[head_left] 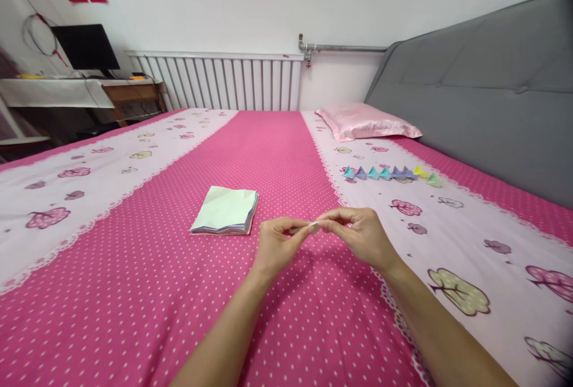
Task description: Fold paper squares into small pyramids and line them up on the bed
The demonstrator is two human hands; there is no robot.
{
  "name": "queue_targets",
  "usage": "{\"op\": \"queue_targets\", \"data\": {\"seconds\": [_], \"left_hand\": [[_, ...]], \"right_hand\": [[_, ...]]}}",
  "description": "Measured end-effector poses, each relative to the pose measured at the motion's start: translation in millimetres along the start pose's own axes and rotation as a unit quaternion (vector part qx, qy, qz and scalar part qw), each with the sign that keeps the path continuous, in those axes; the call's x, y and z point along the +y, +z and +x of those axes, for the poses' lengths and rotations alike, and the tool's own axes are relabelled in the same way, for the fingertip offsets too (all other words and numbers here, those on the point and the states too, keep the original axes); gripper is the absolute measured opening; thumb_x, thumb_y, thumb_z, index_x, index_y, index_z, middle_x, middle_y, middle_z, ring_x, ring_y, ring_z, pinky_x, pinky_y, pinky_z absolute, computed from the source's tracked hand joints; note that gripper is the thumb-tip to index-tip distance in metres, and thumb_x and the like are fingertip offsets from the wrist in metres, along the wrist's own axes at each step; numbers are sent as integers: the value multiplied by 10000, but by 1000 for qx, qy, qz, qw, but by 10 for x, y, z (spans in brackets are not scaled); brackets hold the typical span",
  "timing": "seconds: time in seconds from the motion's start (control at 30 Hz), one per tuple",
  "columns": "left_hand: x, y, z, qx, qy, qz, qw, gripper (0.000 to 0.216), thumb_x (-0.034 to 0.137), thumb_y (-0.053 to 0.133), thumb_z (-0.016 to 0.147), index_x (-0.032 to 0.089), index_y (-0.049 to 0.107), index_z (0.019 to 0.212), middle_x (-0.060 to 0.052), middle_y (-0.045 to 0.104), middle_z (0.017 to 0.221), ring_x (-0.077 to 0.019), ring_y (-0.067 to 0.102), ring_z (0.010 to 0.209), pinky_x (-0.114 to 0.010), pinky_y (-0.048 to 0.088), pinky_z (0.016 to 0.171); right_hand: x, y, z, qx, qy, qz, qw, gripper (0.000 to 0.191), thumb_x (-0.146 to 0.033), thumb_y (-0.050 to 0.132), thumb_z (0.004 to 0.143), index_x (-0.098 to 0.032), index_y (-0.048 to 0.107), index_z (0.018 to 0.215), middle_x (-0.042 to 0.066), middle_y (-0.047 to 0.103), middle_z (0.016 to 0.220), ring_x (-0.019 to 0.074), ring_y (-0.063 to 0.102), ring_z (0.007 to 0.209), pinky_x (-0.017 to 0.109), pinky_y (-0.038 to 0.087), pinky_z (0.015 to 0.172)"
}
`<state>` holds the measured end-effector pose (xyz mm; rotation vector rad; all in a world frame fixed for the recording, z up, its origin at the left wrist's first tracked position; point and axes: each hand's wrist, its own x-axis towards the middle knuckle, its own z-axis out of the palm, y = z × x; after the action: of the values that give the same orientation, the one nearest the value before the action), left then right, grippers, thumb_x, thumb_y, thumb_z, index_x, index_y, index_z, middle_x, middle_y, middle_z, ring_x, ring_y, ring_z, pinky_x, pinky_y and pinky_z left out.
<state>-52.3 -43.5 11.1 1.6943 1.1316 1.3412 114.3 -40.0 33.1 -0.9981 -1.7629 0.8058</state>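
Between my two hands is a small folded piece of pale paper (314, 227), mostly covered by the fingers. My left hand (281, 245) pinches its left side between thumb and fingers. On the other side my right hand (360, 233) grips it with thumb and forefinger, the fingertips of both hands almost meeting. Left of my left hand lies a stack of square paper sheets (227, 208), pale green on top, with slightly lifted edges. Beyond my right hand, a row of several small folded paper pieces (385, 173) in blue, purple, yellow and green rests on the bedspread.
A pink dotted bedspread (268, 154) with printed light bands covers the bed. The pink pillow (364, 121) lies at the far right, against a grey headboard (483, 88). Behind the bed stand a white radiator (219, 82) and, at left, a desk (58, 93) with a monitor (87, 46).
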Motion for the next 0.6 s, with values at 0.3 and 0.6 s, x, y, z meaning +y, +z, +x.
{"op": "queue_targets", "data": {"seconds": [0.3, 0.6], "left_hand": [[14, -21, -14, 28, 22, 8, 999, 169, 318, 632, 725, 167, 707, 725, -49, 700, 675, -148, 620, 604, -230, 458, 558], [33, 25, -38, 6, 33, 11, 999, 174, 305, 602, 752, 171, 710, 724, -47, 697, 675, -140, 611, 604, -228, 448, 564]], "right_hand": [[16, 1, 29, -37, 22, 44, 998, 201, -333, 555, 805, -201, 677, 895, 17, 679, 757, 129, 598, 665, 267, 489, 641], [-21, 6, 8, -20, -1, -3, 1000, 175, -318, 556, 802, -182, 657, 757, 15, 662, 695, 141, 593, 667, 276, 457, 645]]}}
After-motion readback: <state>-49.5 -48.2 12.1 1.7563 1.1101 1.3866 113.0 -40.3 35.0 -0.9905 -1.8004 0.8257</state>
